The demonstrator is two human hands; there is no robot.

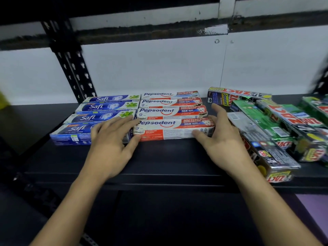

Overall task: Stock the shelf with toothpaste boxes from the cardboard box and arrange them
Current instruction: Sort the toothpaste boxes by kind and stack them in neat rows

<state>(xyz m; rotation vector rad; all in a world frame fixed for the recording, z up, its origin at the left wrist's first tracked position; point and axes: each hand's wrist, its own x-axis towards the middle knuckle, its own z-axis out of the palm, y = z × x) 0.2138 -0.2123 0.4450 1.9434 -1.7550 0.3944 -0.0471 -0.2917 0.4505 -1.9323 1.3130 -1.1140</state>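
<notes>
Across the far side runs a pale wall (159, 68), and a black slotted upright (71, 64) stands at the left. Below them the dark shelf (159, 157) stretches flat and smooth, so boxes should slide on it easily. Neat rows lie on it lengthwise: Safi boxes (99, 118) on the left and Pepsodent boxes (170, 103) just beside them in the middle. Zact boxes (284, 125) lie jumbled and slanted on the right. No cardboard box is in sight. The nearest Pepsodent box (174, 128) sits at the front of its row, touching the one behind. Being thin card it is probably light and easily dented, and its right end already looks crumpled. It is best pushed or held by the two short ends, not squeezed across the middle. The left hand (110, 144) lies flat over the near Safi box, fingers (124, 121) spread, its thumb touching the left end of that Pepsodent box. The right hand (221, 139) brackets the right end, its fingers loosely spread and its thumb pressing the near face.
</notes>
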